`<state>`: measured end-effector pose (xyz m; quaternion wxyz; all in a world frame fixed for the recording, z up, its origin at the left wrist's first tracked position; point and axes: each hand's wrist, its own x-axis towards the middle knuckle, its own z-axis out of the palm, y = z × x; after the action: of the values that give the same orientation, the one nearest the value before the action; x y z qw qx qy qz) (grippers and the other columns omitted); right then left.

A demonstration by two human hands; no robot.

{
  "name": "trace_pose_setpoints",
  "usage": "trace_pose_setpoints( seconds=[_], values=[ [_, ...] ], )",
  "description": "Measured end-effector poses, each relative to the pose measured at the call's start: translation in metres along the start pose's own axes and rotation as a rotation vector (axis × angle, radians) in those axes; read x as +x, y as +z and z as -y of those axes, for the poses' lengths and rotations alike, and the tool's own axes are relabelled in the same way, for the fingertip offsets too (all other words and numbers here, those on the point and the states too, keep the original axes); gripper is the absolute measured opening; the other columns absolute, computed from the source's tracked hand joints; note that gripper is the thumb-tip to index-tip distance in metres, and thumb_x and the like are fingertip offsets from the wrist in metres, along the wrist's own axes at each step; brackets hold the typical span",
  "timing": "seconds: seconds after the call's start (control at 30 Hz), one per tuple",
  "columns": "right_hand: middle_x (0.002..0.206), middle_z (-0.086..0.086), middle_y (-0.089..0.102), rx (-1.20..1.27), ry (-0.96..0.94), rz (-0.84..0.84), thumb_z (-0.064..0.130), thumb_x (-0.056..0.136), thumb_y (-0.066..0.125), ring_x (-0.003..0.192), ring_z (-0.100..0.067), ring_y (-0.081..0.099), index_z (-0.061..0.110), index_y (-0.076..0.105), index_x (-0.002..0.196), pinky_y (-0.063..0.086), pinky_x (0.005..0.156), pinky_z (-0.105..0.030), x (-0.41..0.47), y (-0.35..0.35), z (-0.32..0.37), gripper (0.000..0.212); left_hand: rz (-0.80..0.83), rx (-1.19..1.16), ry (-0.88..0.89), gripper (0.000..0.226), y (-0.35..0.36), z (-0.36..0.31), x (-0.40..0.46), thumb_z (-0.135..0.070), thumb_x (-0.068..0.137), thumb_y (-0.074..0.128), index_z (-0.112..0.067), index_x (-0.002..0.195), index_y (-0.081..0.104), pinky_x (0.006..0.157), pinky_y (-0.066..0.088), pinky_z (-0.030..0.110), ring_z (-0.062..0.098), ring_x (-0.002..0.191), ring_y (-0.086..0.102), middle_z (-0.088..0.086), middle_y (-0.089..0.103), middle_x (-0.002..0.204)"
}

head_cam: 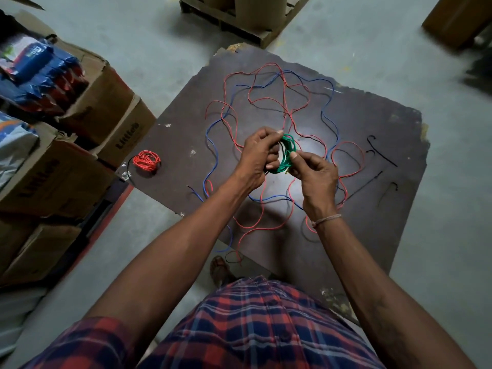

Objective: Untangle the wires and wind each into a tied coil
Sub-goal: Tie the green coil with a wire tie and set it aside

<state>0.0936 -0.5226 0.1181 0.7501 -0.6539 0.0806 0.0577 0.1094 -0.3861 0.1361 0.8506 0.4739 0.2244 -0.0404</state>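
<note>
A green wire coil (287, 153) is held above the middle of a dark brown board (378, 123). My left hand (257, 158) grips its left side, with fingers curled through the loops. My right hand (312, 171) pinches the coil's lower right part between thumb and forefinger. Loose red wire (267, 87) and blue wire (213, 129) lie tangled across the board under and around my hands. A wound red coil (146, 160) rests near the board's left edge.
Black cable ties (383, 155) lie on the board's right side. Stacked cardboard boxes (80, 145) with blue and red packets stand to the left. A wooden pallet (239, 14) sits beyond the board on the grey floor.
</note>
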Motion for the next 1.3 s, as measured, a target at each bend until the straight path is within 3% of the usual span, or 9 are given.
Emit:
trace_pose_setpoints(
  seconds=[0.1,0.27,0.43,0.5,0.67,0.83,0.9,1.13,1.3],
  values=[
    [0.088,-0.007,0.078,-0.151,-0.018,-0.051,0.015,0.09,0.077,0.08,-0.018,0.07,0.011,0.081,0.097,0.058,0.077,-0.039,0.002,-0.017,-0.012,0.01,-0.023,0.097,0.016,0.03,0.011,0.017,0.005,-0.008,0.101,0.057,-0.019,0.075,0.047,0.036,0.018,0.013,0.004,0.034,0.02,-0.005,0.032,0.048],
    [0.082,0.003,0.073,-0.39,-0.074,-0.038,0.027,0.091,0.077,0.073,-0.006,0.064,0.011,0.082,0.095,0.052,0.074,-0.029,0.005,-0.054,-0.022,0.017,-0.063,0.256,0.011,0.027,0.027,0.042,0.015,-0.005,0.099,0.057,-0.016,0.075,0.051,0.039,0.02,0.013,0.007,0.034,0.024,-0.003,0.037,0.046],
    [0.073,-0.007,0.072,-0.483,0.012,-0.14,0.046,0.089,0.07,0.075,-0.023,0.069,0.01,0.074,0.079,0.055,0.075,-0.043,0.03,-0.109,-0.037,0.038,-0.05,0.352,-0.033,0.023,0.042,0.061,0.024,-0.008,0.097,0.06,-0.014,0.077,0.05,0.04,0.022,0.014,0.009,0.036,0.024,-0.004,0.038,0.047],
    [0.071,-0.003,0.073,-0.518,0.051,-0.228,0.042,0.085,0.068,0.072,-0.014,0.068,0.011,0.076,0.077,0.056,0.076,-0.04,0.044,-0.137,-0.048,0.033,-0.033,0.367,-0.047,0.024,0.046,0.066,0.027,-0.009,0.098,0.06,-0.014,0.077,0.049,0.041,0.022,0.014,0.008,0.036,0.024,-0.004,0.038,0.046],
    [0.073,-0.003,0.073,-0.662,0.206,-0.415,0.03,0.079,0.063,0.073,-0.017,0.067,0.014,0.075,0.073,0.057,0.079,-0.037,0.067,-0.196,-0.073,0.02,0.0,0.398,-0.074,0.028,0.053,0.073,0.031,-0.012,0.1,0.06,-0.016,0.076,0.046,0.043,0.022,0.015,0.01,0.039,0.022,-0.003,0.037,0.05],
    [0.103,-0.01,0.076,-0.734,0.333,-0.592,0.018,0.084,0.062,0.101,-0.03,0.068,0.013,0.076,0.09,0.049,0.085,-0.029,0.076,-0.218,-0.072,0.016,0.074,0.507,-0.126,0.019,0.057,0.081,0.035,-0.016,0.102,0.057,-0.016,0.085,0.049,0.042,0.024,0.015,0.008,0.037,0.026,-0.004,0.04,0.049],
    [0.11,-0.009,0.074,-0.74,0.367,-0.622,0.02,0.084,0.065,0.108,-0.03,0.066,0.013,0.074,0.095,0.047,0.09,-0.028,0.082,-0.226,-0.072,0.017,0.121,0.522,-0.15,0.009,0.058,0.083,0.035,-0.018,0.103,0.056,-0.014,0.096,0.051,0.041,0.024,0.015,0.008,0.037,0.025,-0.003,0.039,0.05],
    [0.122,-0.011,0.067,-0.865,0.46,-0.616,0.033,0.082,0.07,0.112,-0.033,0.066,0.016,0.077,0.104,0.053,0.091,-0.032,0.106,-0.24,-0.078,0.028,0.177,0.481,-0.18,0.048,0.06,0.088,0.032,-0.021,0.105,0.054,-0.018,0.059,0.039,0.043,0.022,0.015,0.009,0.037,0.02,-0.005,0.03,0.047],
    [0.12,-0.015,0.071,-0.897,0.497,-0.653,0.023,0.089,0.06,0.113,-0.039,0.067,0.005,0.073,0.109,0.056,0.092,-0.04,0.111,-0.232,-0.077,0.03,0.146,0.401,-0.172,0.04,0.052,0.084,0.027,-0.019,0.105,0.053,-0.02,0.07,0.035,0.043,0.018,0.014,0.006,0.039,0.016,-0.008,0.03,0.048]
  ],
)
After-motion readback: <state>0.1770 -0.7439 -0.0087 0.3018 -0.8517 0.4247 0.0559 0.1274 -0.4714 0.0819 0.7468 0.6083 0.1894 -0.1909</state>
